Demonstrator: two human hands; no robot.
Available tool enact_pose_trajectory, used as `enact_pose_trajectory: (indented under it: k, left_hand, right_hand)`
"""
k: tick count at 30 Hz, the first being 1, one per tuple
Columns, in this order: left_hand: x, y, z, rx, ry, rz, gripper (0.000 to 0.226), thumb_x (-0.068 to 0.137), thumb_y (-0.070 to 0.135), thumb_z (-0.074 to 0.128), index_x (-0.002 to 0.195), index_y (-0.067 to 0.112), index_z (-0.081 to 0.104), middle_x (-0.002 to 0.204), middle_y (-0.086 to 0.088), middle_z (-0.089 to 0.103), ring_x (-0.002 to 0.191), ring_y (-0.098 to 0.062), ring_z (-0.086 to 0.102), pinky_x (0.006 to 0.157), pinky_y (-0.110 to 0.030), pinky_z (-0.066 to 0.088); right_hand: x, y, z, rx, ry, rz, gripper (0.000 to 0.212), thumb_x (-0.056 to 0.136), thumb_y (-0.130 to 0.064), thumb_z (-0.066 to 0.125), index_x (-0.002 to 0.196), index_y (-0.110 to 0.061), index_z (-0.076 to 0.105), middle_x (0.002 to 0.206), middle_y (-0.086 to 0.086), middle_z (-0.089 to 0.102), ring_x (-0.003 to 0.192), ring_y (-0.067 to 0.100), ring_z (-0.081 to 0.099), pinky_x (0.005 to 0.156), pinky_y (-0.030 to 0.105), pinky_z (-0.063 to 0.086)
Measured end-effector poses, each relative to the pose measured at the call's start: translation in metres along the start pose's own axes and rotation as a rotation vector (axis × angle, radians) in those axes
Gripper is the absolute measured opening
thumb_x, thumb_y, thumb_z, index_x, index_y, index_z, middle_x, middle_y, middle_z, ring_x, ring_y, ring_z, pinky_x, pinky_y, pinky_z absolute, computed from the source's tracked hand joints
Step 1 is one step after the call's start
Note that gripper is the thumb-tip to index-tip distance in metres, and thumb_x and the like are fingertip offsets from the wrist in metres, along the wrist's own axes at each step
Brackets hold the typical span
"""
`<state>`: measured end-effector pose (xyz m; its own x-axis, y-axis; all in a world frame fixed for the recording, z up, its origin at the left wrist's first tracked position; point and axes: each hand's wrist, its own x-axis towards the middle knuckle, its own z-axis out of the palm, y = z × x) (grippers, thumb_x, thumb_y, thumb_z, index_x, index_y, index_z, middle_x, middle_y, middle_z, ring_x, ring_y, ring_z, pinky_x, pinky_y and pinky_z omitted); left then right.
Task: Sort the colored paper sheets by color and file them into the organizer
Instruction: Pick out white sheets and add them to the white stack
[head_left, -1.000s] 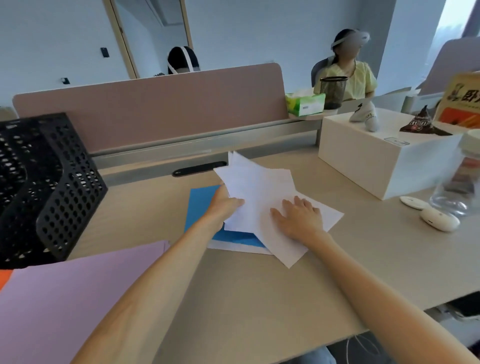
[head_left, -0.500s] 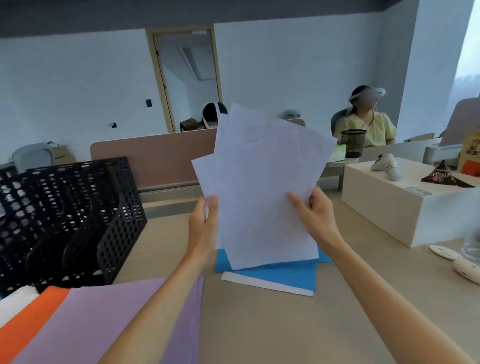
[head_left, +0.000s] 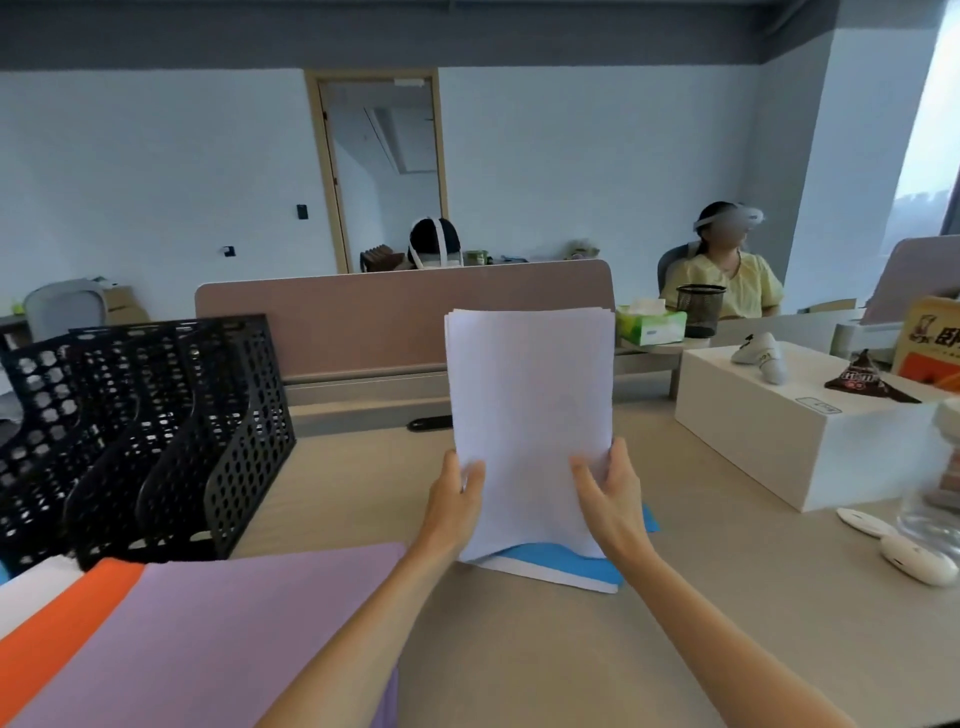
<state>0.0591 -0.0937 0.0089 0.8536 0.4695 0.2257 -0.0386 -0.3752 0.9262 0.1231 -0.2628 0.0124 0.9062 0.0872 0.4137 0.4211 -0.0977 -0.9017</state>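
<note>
Centre frame, both hands hold a white stack (head_left: 530, 415) of sheets upright, edges squared. The left hand (head_left: 454, 501) grips its lower left edge, thumb on the near face and fingers hidden behind. The right hand (head_left: 608, 499) grips the lower right edge the same way, thumb laid across the front.

The stack's bottom edge hangs low over a blue sheet (head_left: 566, 564); whether they touch cannot be told. The blue sheet lies flat on the table (head_left: 519, 665), on top of a white sheet (head_left: 558, 580) whose near edge shows.

In the lower left a purple sheet (head_left: 218, 634) overlaps an orange sheet (head_left: 57, 623). Just above them, at middle left, the black perforated organizer (head_left: 156, 431) stands upright on the table, well apart from the stack. A white box (head_left: 795, 447) sits at the right.
</note>
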Motion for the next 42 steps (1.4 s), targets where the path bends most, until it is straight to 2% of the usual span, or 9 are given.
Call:
enact_pose_trajectory:
  k: [3, 6, 14, 18, 22, 26, 29, 33, 42]
  left_hand:
    - [-0.006, 0.001, -0.011, 0.024, 0.054, 0.020, 0.025, 0.101, 0.028, 0.042, 0.098, 0.006, 0.052, 0.093, -0.009, 0.062, 0.080, -0.017, 0.054, 0.067, -0.029, 0.040]
    - [-0.018, 0.010, -0.050, -0.019, 0.118, -0.001, 0.025, 0.096, 0.026, 0.050, 0.089, 0.002, 0.052, 0.077, -0.004, 0.055, 0.068, -0.015, 0.048, 0.061, -0.029, 0.038]
    - [-0.120, -0.010, -0.224, -0.085, 0.257, -0.258, 0.019, 0.097, 0.022, 0.056, 0.114, 0.023, 0.064, 0.106, 0.007, 0.070, 0.093, -0.009, 0.066, 0.073, -0.023, 0.050]
    - [-0.188, -0.044, -0.290, -0.010, 0.442, -0.399, 0.019, 0.099, 0.026, 0.051, 0.115, 0.024, 0.060, 0.111, -0.001, 0.068, 0.100, -0.018, 0.063, 0.084, -0.035, 0.050]
    - [-0.248, -0.066, -0.341, -0.062, 0.598, -0.494, 0.025, 0.101, 0.021, 0.048, 0.123, 0.016, 0.058, 0.111, -0.006, 0.067, 0.098, -0.025, 0.064, 0.081, -0.037, 0.050]
    - [-0.300, -0.078, -0.374, -0.099, 0.734, -0.512, 0.024, 0.102, 0.015, 0.046, 0.121, 0.012, 0.059, 0.108, -0.009, 0.068, 0.090, -0.024, 0.065, 0.071, -0.031, 0.051]
    - [-0.326, -0.085, -0.389, -0.148, 0.792, -0.516, 0.022, 0.103, 0.017, 0.046, 0.121, 0.014, 0.058, 0.104, -0.005, 0.068, 0.088, -0.021, 0.065, 0.068, -0.031, 0.049]
    - [-0.344, -0.090, -0.399, -0.190, 0.844, -0.532, 0.021, 0.103, 0.018, 0.046, 0.120, 0.014, 0.058, 0.103, -0.004, 0.068, 0.092, -0.023, 0.065, 0.071, -0.036, 0.050]
    - [-0.349, -0.086, -0.409, -0.222, 0.849, -0.549, 0.020, 0.100, 0.012, 0.050, 0.113, 0.003, 0.062, 0.103, -0.012, 0.069, 0.091, -0.031, 0.065, 0.075, -0.038, 0.051]
  right_hand:
    - [-0.004, -0.001, 0.010, -0.083, 0.014, -0.008, 0.007, 0.099, -0.018, 0.044, 0.095, -0.014, 0.047, 0.079, -0.001, 0.057, 0.069, 0.024, 0.055, 0.058, 0.035, 0.046]
    - [-0.008, -0.021, 0.031, -0.094, -0.046, -0.047, 0.006, 0.100, -0.016, 0.042, 0.102, -0.014, 0.047, 0.083, 0.000, 0.058, 0.071, 0.023, 0.054, 0.059, 0.035, 0.045]
    - [-0.093, -0.079, 0.152, 0.110, -0.558, -0.116, 0.016, 0.098, -0.015, 0.046, 0.114, -0.019, 0.047, 0.103, -0.006, 0.062, 0.088, 0.013, 0.061, 0.071, 0.030, 0.050]
    - [-0.143, -0.102, 0.213, 0.096, -0.877, -0.080, 0.024, 0.095, -0.010, 0.049, 0.118, -0.016, 0.046, 0.110, 0.001, 0.059, 0.099, 0.024, 0.059, 0.082, 0.036, 0.052]
    - [-0.181, -0.122, 0.252, -0.144, -1.331, -0.251, 0.070, 0.078, -0.016, 0.072, 0.136, -0.022, 0.032, 0.123, -0.005, 0.047, 0.119, 0.016, 0.047, 0.080, 0.011, 0.041]
    - [-0.210, -0.111, 0.266, -0.677, -1.487, -0.541, 0.124, 0.064, -0.065, 0.077, 0.153, -0.017, 0.004, 0.142, 0.001, 0.035, 0.130, 0.021, 0.035, 0.106, 0.036, 0.033]
    - [-0.226, -0.107, 0.273, -0.816, -1.467, -0.627, 0.118, 0.072, -0.075, 0.061, 0.154, -0.019, -0.005, 0.161, 0.004, 0.006, 0.147, 0.028, 0.009, 0.118, 0.049, 0.017]
    - [-0.236, -0.108, 0.284, -0.835, -1.433, -0.619, 0.094, 0.089, -0.063, 0.048, 0.155, -0.017, -0.001, 0.162, 0.005, 0.001, 0.148, 0.028, 0.005, 0.119, 0.046, 0.013]
    - [-0.213, -0.139, 0.289, -0.780, -0.958, -0.730, 0.037, 0.084, -0.015, 0.051, 0.120, -0.011, 0.053, 0.116, 0.014, 0.061, 0.104, 0.034, 0.060, 0.080, 0.035, 0.047]
